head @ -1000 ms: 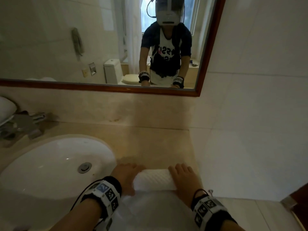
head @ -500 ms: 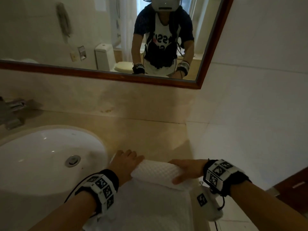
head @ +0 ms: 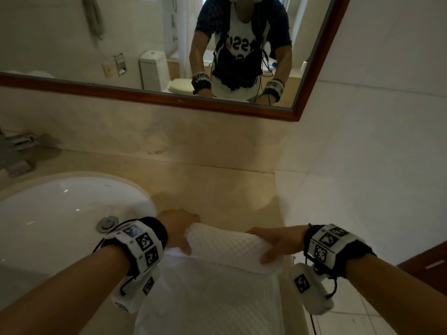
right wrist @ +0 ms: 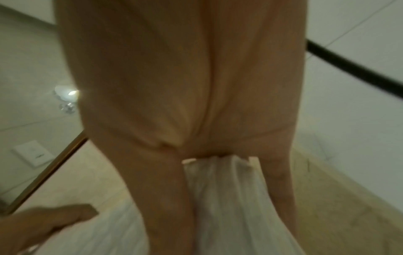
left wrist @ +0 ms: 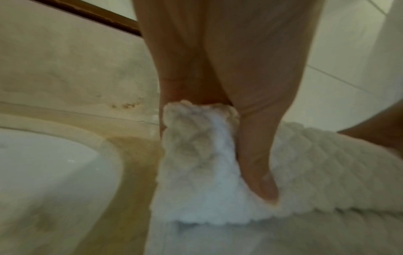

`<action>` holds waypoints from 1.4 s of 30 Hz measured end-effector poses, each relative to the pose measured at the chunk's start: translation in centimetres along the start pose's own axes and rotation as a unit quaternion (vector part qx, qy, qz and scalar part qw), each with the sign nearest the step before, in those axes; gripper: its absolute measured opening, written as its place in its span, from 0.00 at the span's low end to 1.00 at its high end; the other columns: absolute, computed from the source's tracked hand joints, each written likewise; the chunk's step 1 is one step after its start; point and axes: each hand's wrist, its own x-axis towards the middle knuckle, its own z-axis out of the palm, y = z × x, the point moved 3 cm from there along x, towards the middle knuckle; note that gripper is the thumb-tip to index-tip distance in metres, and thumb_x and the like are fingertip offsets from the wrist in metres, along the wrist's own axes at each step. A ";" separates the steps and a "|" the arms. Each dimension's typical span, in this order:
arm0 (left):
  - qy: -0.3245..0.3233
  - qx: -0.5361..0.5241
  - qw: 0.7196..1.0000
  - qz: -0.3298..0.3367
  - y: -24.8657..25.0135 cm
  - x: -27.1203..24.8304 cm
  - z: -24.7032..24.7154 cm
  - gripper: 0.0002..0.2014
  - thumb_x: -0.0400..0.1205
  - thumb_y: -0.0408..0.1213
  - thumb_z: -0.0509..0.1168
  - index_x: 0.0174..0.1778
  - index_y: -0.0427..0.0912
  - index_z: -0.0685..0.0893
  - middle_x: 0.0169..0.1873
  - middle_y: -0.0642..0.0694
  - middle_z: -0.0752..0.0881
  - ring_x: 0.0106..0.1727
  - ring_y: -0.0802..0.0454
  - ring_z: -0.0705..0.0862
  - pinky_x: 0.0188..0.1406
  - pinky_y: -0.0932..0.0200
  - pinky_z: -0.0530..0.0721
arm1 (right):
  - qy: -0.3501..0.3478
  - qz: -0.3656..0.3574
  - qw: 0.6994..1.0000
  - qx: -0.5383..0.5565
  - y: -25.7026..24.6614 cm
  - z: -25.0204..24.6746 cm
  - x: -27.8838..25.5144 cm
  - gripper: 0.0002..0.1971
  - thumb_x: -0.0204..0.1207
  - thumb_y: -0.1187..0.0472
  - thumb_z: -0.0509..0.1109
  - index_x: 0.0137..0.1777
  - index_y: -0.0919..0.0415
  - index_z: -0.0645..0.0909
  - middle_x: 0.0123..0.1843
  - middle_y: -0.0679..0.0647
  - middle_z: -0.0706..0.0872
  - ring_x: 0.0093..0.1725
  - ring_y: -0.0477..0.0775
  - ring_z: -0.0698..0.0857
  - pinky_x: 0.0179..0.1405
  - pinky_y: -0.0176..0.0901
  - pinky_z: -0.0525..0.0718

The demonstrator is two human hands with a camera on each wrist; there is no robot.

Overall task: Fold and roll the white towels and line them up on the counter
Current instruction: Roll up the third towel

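Centrally, a white waffle-textured towel [head: 227, 247] lies at the front edge of a beige stone bathroom counter [head: 217, 189], near its right end. Its far part is rolled into a thick cylinder running left to right, while the unrolled part lies flat toward the person. The left hand [head: 177, 232] grasps the roll's left end, fingers curled over its top and thumb pressed into the cloth. The right hand [head: 275, 243] grasps the right end the same way, thumb on the near side. Just left of the towel, a white oval sink [head: 60, 218] is set into the counter. Behind the counter hangs a wood-framed mirror [head: 169, 97], reflecting the person. White wall tiles [head: 362, 165] stand at the counter's right edge.
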 end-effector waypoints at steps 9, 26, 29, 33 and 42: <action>0.034 0.146 0.987 0.061 0.6 -0.7 0.6 0.33 0.71 0.55 0.69 0.68 0.49 0.66 0.55 0.48 0.82 0.53 0.48 0.83 0.53 0.54 0.84 | 0.054 -0.030 0.998 0.020 1.2 1.0 0.9 0.32 0.71 0.56 0.77 0.74 0.47 0.68 0.72 0.47 0.74 0.72 0.51 0.73 0.74 0.49 0.73; -0.064 -0.089 0.994 0.014 -2.4 0.1 -0.9 0.33 0.84 0.55 0.54 0.83 0.52 0.49 0.81 0.48 0.59 0.80 0.49 0.60 0.80 0.52 0.54 | 0.383 -0.113 0.869 -0.293 -0.4 1.6 2.6 0.31 0.64 0.44 0.70 0.66 0.51 0.65 0.62 0.50 0.72 0.57 0.54 0.79 0.56 0.46 0.83; -0.033 -0.076 0.996 0.019 -1.6 0.2 -1.0 0.32 0.81 0.52 0.63 0.79 0.50 0.61 0.74 0.51 0.67 0.74 0.50 0.68 0.75 0.53 0.64 | 0.267 -0.089 0.955 -0.097 0.0 0.3 1.7 0.36 0.60 0.26 0.60 0.66 0.41 0.64 0.68 0.47 0.67 0.66 0.50 0.69 0.69 0.41 0.71; -0.014 -0.029 0.999 0.029 -0.5 0.3 -0.9 0.32 0.76 0.51 0.69 0.75 0.49 0.68 0.69 0.49 0.68 0.69 0.49 0.69 0.69 0.56 0.68 | 0.184 -0.091 0.973 0.101 0.3 -0.8 1.7 0.24 0.69 0.45 0.75 0.59 0.41 0.64 0.64 0.48 0.74 0.59 0.50 0.78 0.57 0.39 0.81; -0.036 0.010 0.999 0.009 -0.3 -0.1 0.4 0.33 0.72 0.47 0.73 0.72 0.49 0.69 0.66 0.49 0.74 0.66 0.51 0.76 0.66 0.56 0.77 | 0.205 -0.095 0.957 -0.183 -1.4 -0.2 2.3 0.32 0.69 0.46 0.75 0.69 0.56 0.68 0.65 0.54 0.71 0.63 0.54 0.70 0.63 0.46 0.72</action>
